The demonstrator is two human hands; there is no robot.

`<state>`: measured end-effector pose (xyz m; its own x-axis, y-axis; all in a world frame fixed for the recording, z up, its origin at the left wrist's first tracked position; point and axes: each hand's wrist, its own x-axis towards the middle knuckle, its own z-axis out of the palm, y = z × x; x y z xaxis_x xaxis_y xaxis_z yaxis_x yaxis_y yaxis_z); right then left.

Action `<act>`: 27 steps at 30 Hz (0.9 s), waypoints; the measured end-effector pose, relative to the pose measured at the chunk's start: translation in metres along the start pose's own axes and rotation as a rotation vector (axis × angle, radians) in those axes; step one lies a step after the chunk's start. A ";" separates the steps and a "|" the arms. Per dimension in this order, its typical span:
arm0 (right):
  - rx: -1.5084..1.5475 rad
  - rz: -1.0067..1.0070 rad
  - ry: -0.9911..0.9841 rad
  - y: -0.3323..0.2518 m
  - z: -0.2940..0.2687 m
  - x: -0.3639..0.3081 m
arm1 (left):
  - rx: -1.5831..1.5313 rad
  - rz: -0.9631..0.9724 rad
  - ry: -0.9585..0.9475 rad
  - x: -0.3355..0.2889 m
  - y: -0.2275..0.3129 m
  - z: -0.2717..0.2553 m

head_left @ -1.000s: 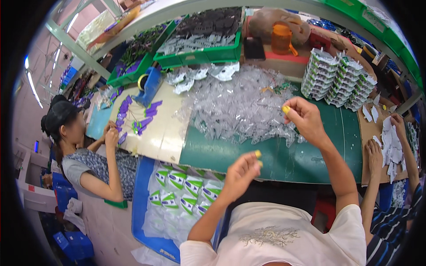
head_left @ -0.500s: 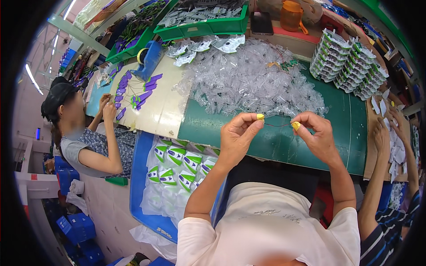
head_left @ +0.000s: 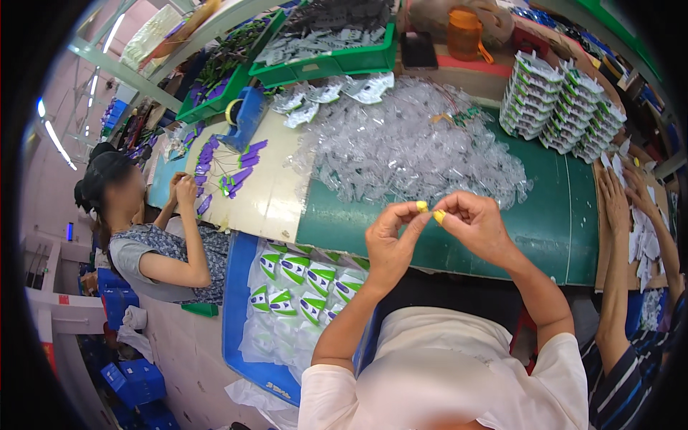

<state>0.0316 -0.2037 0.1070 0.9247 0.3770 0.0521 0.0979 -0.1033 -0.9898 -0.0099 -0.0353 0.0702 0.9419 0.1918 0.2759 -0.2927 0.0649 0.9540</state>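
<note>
My left hand [head_left: 391,242] and my right hand [head_left: 474,228] meet in front of my chest, over the near edge of the green work surface [head_left: 344,233]. Yellow coverings wrap a fingertip on each hand. Both hands are closed in a pinch, tips nearly touching. Between them is the thin dark red wire that spans the hands in the earlier picture; the fingers now mostly hide it. Just beyond lies a wide heap of clear plastic pieces [head_left: 408,143].
White-and-green shells stand in stacks [head_left: 530,93] at the right. A blue bin [head_left: 240,344] of green-and-white parts sits at my left. Green trays [head_left: 322,66], a tape dispenser [head_left: 245,118] and an orange bottle [head_left: 464,34] line the back. Co-workers sit on both sides.
My hands have come together from well apart, the right one moving left, and the wire stretch between them no longer shows clearly. The whole view has shifted slightly.
</note>
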 end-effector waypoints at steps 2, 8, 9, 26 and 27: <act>-0.104 -0.032 0.059 0.002 0.003 -0.002 | -0.077 -0.082 -0.001 -0.003 0.001 0.004; -0.288 -0.230 0.014 -0.008 0.005 -0.003 | -0.129 -0.146 -0.032 -0.006 -0.005 -0.004; -0.245 -0.244 -0.009 -0.002 0.002 -0.002 | -0.100 -0.158 -0.052 -0.007 -0.008 -0.007; 0.136 0.115 0.121 0.028 -0.046 0.005 | 1.093 0.598 0.014 0.214 -0.062 -0.040; 0.136 0.158 0.112 0.027 -0.044 0.001 | 1.165 0.559 -0.007 0.225 -0.066 -0.042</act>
<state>0.0510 -0.2465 0.0856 0.9604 0.2607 -0.0982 -0.0950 -0.0248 -0.9952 0.2147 0.0448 0.0649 0.7406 -0.0892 0.6660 -0.3327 -0.9098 0.2481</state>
